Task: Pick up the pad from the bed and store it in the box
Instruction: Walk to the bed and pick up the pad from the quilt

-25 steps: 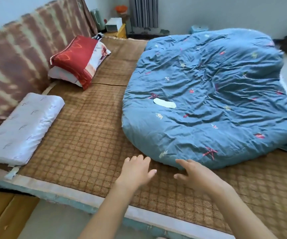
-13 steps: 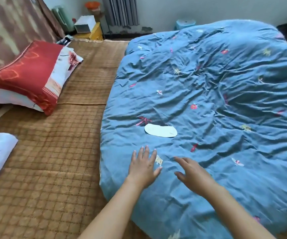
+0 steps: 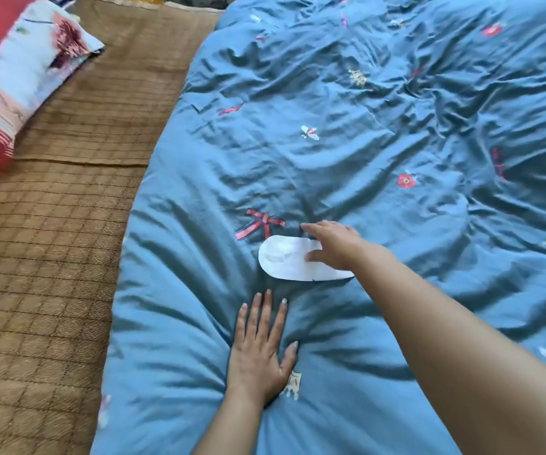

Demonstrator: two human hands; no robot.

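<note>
The right hand [image 3: 332, 246] lay spread over the white pad's [image 3: 286, 257] right end on the quilt [image 3: 396, 110], fingers not closed around it.

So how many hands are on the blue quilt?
2: the left hand pressed flat on the quilt, the right hand on the white pad just beyond.

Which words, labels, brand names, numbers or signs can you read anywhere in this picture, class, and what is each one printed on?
None can be read.
The blue quilt carries only small embroidered pictures, such as a red bow and a red flower, no lettering.
The white pad under the right hand looks blank.
The red and white pillow shows a pattern only, blurred.
</note>
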